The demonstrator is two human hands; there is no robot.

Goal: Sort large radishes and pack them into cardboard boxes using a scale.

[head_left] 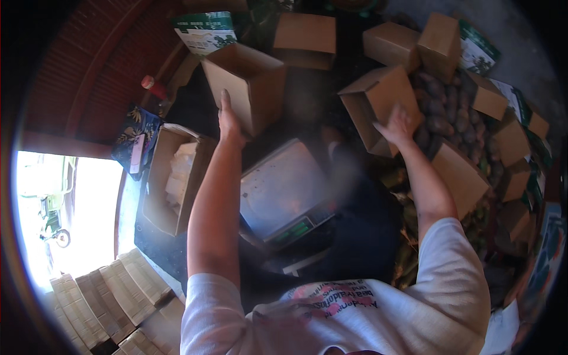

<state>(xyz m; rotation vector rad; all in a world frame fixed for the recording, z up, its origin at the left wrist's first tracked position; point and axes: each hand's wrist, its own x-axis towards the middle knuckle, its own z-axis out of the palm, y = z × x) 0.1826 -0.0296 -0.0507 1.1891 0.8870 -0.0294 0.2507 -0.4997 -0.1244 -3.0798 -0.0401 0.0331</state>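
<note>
Left hand (pixel 229 123) holds one open box (pixel 263 97); right hand (pixel 399 125) holds a second box (pixel 390 89); one carton (pixel 197 171) contains pale items (pixel 179 171).

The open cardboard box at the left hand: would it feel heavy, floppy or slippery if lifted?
The box is probably light for its size: thin walls, no contents showing. It seems fairly stiff, since its sides stand straight against the left hand. Its matte surface suggests decent grip.
</note>
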